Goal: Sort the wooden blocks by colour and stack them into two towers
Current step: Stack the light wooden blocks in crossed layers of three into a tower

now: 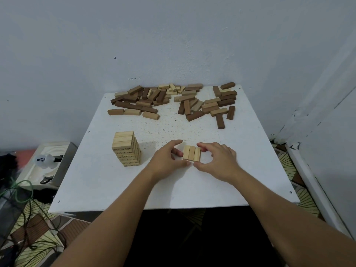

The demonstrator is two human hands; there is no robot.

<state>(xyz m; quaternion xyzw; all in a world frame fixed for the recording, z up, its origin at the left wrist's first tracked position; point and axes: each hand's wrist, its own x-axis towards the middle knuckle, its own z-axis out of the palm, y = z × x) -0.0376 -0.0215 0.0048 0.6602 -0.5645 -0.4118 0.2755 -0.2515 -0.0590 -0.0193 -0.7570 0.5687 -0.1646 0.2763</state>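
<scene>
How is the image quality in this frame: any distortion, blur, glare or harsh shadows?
Head view: wide-angle bending curves the table edges and the wall lines; light is soft and even, no glare; the tower throws a faint shadow rightward; hands and near blocks are sharp, while the far pile looks slightly soft.

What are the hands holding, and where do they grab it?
Both hands hold a row of three light wooden blocks. The left hand presses its left side, the right hand its right side, squeezing them together.
</scene>
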